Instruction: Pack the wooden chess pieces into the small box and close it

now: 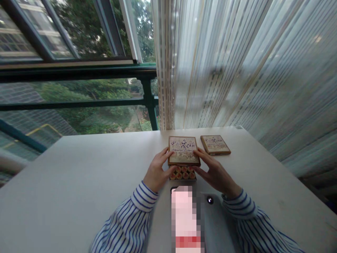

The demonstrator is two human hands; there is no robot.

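Between my two hands is a flat Chinese chess box lid (183,151), printed with dark lettering on a beige ground. My left hand (159,168) grips its left edge, with the fingers on top and the thumb near the lower corner. On the opposite edge, my right hand (214,172) holds it the same way. Below the lid's near edge, round chess pieces (182,173) with red markings show in rows; the lid hides whatever lies farther back.
A second, similar Chinese chess box (215,144) lies behind and to the right on the white table (105,182). A phone (184,214) with a blurred-out screen is at the near side, beside a grey object (217,218). A curtain (210,63) and window railing (79,73) stand beyond.
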